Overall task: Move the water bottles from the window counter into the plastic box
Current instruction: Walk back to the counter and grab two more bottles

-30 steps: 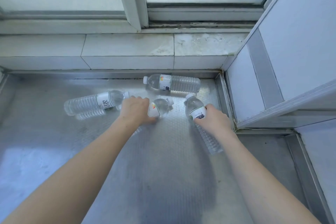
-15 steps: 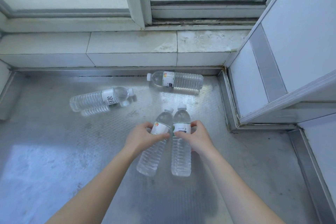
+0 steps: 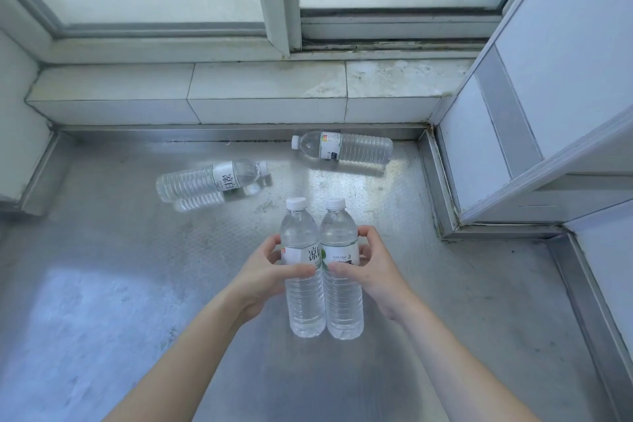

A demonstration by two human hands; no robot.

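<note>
Two water bottles held side by side above the metal counter.

The left hand (image 3: 263, 271) grasps the left bottle (image 3: 303, 271) around its label, and the right hand (image 3: 375, 267) grasps the right bottle (image 3: 342, 271) the same way; the two bottles touch, caps pointing away. Farther off on the counter (image 3: 120, 284) lies a bottle with a dark-lettered label (image 3: 209, 180), and near the tiled sill (image 3: 267, 92) lies another bottle (image 3: 342, 147).

clear ribbed water bottles (image 3: 306, 271) are capped in white and banded with white labels printed in dark characters; a silvery, finely dotted counter (image 3: 137, 284) and pale grey tiles (image 3: 267, 92) are seen.
</note>
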